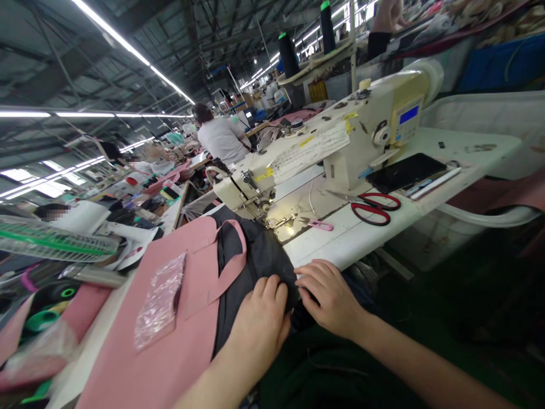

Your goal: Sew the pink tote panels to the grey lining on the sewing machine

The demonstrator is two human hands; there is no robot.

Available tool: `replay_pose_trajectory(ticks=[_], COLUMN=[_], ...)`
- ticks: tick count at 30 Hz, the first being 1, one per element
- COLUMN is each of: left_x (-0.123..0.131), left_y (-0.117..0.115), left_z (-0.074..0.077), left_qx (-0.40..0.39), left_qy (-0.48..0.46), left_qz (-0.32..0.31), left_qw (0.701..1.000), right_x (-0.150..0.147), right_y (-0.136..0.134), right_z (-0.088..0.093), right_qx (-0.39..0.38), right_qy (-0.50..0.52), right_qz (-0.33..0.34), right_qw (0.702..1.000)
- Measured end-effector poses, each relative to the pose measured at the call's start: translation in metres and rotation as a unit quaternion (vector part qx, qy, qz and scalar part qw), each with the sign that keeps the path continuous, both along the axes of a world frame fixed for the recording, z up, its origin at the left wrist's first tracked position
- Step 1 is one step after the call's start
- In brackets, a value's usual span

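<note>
My left hand lies on a black fabric piece, its fingers curled over the near edge of the cloth. My right hand pinches the same black fabric at the table's front edge, fingers pressed together. The black piece lies on pink fabric with a pink strap looped across it. The fabric runs toward the needle area of a white sewing machine.
Red-handled scissors and small pink snips lie on the white table right of the needle. A black phone rests by the machine. A clear plastic bag sits on the pink fabric. Another person sits farther back.
</note>
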State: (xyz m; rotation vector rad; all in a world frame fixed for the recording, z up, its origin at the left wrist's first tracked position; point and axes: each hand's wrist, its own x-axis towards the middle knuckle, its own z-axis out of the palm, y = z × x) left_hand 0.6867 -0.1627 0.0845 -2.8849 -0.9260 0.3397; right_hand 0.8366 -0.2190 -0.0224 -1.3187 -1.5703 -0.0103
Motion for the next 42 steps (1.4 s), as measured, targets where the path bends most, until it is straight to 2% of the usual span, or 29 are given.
replay_pose_trajectory(ticks=[2,4,7,9,11,13,14,15,17,21,23,27,33,38,42], left_x=[0.007,0.006,-0.008,-0.022,-0.033,-0.04,-0.041,-0.041,-0.036,-0.016,-0.007,0.0,-0.006,-0.009,-0.008], left_y=[-0.005,-0.002,0.017,0.033,0.045,0.051,0.052,0.052,0.052,0.054,0.058,0.062,0.056,0.055,0.059], left_z=[-0.002,0.0,0.016,0.033,0.051,0.063,0.066,0.066,0.06,0.038,0.029,0.018,0.007,0.005,0.006], left_qx=[0.017,-0.02,-0.146,-0.206,-0.242,-0.278,-0.294,-0.305,-0.295,-0.155,-0.103,-0.12,-0.11,-0.116,-0.153], left_qy=[0.039,0.026,-0.113,-0.249,-0.349,-0.393,-0.398,-0.399,-0.378,-0.308,-0.298,-0.319,-0.285,-0.251,-0.231], left_qz=[0.008,0.015,0.073,0.151,0.244,0.295,0.297,0.286,0.255,0.256,0.261,0.227,0.16,0.116,0.083], left_qw=[0.999,0.999,0.98,0.934,0.872,0.826,0.817,0.816,0.84,0.903,0.912,0.912,0.939,0.954,0.957], right_x=[0.003,0.008,0.017,0.021,0.02,0.017,0.015,0.013,0.011,0.013,0.014,0.014,0.015,0.018,0.018], right_y=[0.005,0.011,0.022,0.028,0.032,0.037,0.04,0.044,0.053,0.079,0.092,0.11,0.116,0.122,0.125], right_z=[0.002,0.007,0.014,0.018,0.021,0.025,0.027,0.03,0.037,0.049,0.053,0.058,0.057,0.051,0.048], right_qx=[-0.01,-0.018,-0.021,-0.026,-0.035,-0.062,-0.086,-0.117,-0.189,-0.297,-0.322,-0.332,-0.269,-0.24,-0.239], right_qy=[0.017,0.041,0.071,0.072,0.074,0.096,0.115,0.138,0.185,0.256,0.259,0.226,0.124,0.039,-0.004], right_qz=[-0.011,-0.023,-0.026,-0.014,0.001,0.011,0.011,0.01,0.006,0.035,0.048,0.042,0.029,0.051,0.05], right_qw=[1.0,0.999,0.997,0.997,0.997,0.993,0.99,0.983,0.964,0.919,0.909,0.915,0.955,0.969,0.97])
